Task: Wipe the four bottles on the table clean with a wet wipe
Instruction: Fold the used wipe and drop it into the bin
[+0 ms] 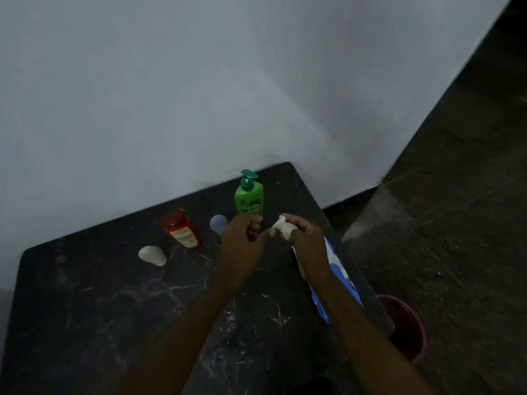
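Four bottles stand along the back of the dark marble table [114, 309]: a white bottle [152, 255], a red bottle [181, 229], a pale blue bottle [218, 223] and a green pump bottle [249, 195]. My right hand [306, 240] is closed around a crumpled white wet wipe [282, 227], held above the table just in front of the green bottle. My left hand [242, 240] pinches one end of the same wipe with its fingertips. Neither hand touches a bottle.
A blue and white wipes pack [336, 269] lies along the table's right edge, partly under my right forearm. A dark red bucket [407, 326] stands on the floor to the right. A white wall runs behind the table.
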A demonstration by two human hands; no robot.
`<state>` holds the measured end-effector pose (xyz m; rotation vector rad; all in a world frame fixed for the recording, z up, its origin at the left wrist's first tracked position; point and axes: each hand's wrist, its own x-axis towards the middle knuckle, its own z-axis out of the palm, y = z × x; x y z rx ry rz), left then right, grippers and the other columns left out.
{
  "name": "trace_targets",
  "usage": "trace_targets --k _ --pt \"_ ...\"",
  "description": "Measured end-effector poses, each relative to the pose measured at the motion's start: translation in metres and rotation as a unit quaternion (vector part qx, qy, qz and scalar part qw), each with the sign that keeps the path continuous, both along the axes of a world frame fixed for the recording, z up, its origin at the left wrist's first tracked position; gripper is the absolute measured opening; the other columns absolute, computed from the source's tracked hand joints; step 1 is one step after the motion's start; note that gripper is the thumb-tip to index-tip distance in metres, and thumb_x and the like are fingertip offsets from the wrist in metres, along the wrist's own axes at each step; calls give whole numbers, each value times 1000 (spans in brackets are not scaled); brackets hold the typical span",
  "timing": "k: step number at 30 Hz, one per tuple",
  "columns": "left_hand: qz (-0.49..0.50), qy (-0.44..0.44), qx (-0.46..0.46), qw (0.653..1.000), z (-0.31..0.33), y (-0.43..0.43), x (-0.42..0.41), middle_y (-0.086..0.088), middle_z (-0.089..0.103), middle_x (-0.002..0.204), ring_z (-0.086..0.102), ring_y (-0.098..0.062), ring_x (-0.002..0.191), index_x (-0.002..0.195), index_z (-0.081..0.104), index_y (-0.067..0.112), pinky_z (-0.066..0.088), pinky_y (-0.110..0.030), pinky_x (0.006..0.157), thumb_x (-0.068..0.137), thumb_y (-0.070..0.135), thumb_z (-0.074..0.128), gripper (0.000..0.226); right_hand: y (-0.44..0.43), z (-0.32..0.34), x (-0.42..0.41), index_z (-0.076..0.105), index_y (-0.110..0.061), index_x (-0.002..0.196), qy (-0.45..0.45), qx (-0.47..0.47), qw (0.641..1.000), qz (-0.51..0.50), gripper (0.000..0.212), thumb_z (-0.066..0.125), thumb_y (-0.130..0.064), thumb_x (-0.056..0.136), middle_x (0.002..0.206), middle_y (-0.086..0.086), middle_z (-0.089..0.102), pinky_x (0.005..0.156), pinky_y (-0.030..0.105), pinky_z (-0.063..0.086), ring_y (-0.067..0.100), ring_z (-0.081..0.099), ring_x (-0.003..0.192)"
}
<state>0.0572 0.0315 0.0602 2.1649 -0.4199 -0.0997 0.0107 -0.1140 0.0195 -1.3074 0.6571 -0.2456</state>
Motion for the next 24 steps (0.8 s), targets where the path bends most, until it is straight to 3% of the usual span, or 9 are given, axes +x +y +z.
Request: trace_targets --k 2,4,6,8,11,14,18,20,24 --pt "-42 23 -16 999 -1 -12 -3 5 68 106 66 -1 92 121 68 16 49 -6 78 79 31 85 47 -5 3 -13 72 -19 115 -10 -49 999 14 34 62 -8 84 113 3 72 95 43 54 22 67 109" --pt "-79 26 -33 996 -3 -27 -2 5 70 110 66 4 95 124 69 14 49 -6 83 80 24 85 48 -13 6 -23 70 -28 116 -8 -95 995 22 35 67 -11 86 114 -5 72 94 42 55 14 67 107" --pt "-108 6 -39 993 -7 -44 0 4 73 105 66 9 90 116 73 13 50 -8 81 82 15 83 35 -25 10 -35 68 -22 115 -17 -88 996 -5 34 69 -3 87 110 -4 72 89 32 57 8 68 101" --pt "-132 -8 -40 990 -15 -63 -1 4 75 98 68 2 87 104 77 12 56 -23 80 84 13 81 21 -38 13 -51 64 -14 112 -29 -82 995 -47 34 69 6 85 104 3 71 81 25 57 7 70 95" --pt "-178 5 -30 984 -32 -100 -5 2 77 87 72 -7 80 92 80 12 58 -30 78 86 16 79 7 -66 5 -80 68 -9 101 -13 -109 988 -105 21 72 3 83 93 4 74 76 25 56 13 72 89" --pt "-250 24 -10 968 -49 -140 -17 4 77 82 73 -7 77 90 80 13 58 -29 76 85 16 81 6 -93 -4 -112 74 -8 94 10 -117 980 -160 11 74 -4 84 86 3 76 75 29 60 15 73 83" --pt "-330 39 0 943 -73 -198 -47 5 75 77 71 -6 73 87 79 13 53 -18 70 81 15 82 7 -125 -19 -155 75 -7 97 17 -109 967 -230 13 72 -6 85 88 4 77 80 29 60 16 73 85" --pt "-368 36 15 929 -85 -230 -62 4 75 75 70 -8 71 84 79 15 51 -20 68 78 17 82 7 -144 -35 -177 76 -8 98 22 -120 958 -260 14 72 -7 86 89 2 77 79 28 59 16 73 85" --pt "-450 16 66 891 -115 -288 -88 8 71 71 65 -2 65 82 79 15 44 -11 63 75 16 83 8 -178 -76 -217 77 -9 97 44 -118 939 -318 13 71 -5 86 85 1 77 72 22 57 16 73 81"
